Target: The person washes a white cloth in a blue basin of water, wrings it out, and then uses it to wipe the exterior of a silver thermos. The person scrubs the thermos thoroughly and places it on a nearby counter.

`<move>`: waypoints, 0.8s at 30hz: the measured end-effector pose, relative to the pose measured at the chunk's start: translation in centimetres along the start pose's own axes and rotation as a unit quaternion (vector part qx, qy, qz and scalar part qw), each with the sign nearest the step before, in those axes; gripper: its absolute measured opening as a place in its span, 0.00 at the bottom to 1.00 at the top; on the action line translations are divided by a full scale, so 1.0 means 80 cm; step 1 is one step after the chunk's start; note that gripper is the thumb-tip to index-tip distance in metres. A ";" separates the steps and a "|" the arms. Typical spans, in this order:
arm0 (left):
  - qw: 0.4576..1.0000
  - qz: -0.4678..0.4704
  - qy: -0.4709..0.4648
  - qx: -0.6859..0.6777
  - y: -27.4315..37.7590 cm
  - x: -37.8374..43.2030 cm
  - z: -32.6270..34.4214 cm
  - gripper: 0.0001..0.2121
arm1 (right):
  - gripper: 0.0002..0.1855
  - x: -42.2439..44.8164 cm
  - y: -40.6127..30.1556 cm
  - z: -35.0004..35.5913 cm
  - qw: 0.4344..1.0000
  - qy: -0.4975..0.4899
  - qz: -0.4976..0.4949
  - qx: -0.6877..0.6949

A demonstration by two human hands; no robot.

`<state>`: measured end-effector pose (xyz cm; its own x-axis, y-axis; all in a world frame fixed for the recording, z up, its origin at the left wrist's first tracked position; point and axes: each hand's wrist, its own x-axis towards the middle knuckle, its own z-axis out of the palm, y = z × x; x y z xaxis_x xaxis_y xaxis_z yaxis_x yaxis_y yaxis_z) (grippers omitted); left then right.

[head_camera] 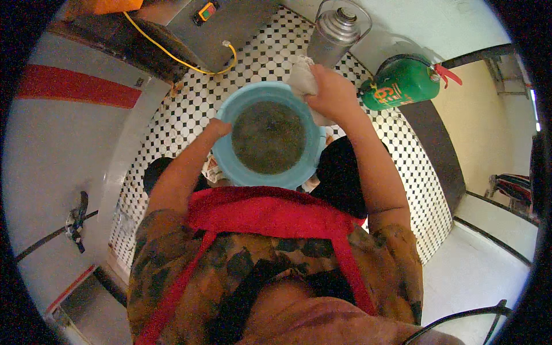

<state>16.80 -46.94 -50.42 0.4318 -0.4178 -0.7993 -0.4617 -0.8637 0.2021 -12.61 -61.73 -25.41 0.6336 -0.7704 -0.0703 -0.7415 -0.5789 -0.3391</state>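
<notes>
A light-blue plastic basin (222, 156) stands before me between my knees, holding murky, dark water (268, 137). With my left hand (218, 129) I grip its left rim, thumb over the edge. In my right hand (332, 92) is a bunched, pale, wet-looking cloth (303, 77), held above the basin's upper right rim. Part of the cloth hangs below my palm, outside the rim. A red apron (276, 213) covers my lap at the near side of the basin.
The floor (185, 103) has white tiles with small black insets. Beyond my right hand stands a metal thermos flask (340, 28), with a green fire extinguisher (403, 84) to its right. A yellow cable (164, 56) trails beside a steel cabinet (194, 34). At left is a grey door (56, 142).
</notes>
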 end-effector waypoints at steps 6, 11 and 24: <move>0.968 -0.017 0.249 0.022 -0.025 0.039 0.062 0.33 | 0.29 -0.021 -0.004 -0.006 0.994 0.022 -0.094 0.056; 0.837 0.359 0.375 -0.171 0.143 0.017 -0.023 0.17 | 0.24 -0.026 -0.011 -0.001 0.964 -0.166 -0.206 -0.027; 0.512 0.642 0.538 0.192 0.575 -0.076 -0.111 0.14 | 0.21 -0.021 -0.022 -0.004 0.918 -0.272 -0.286 -0.029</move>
<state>-0.13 -86.63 -31.25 -0.3356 -0.6640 0.6682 -0.9293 0.3494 -0.1196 -12.44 -59.51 -24.44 0.9280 -0.0970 -0.3598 -0.2527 -0.8734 -0.4164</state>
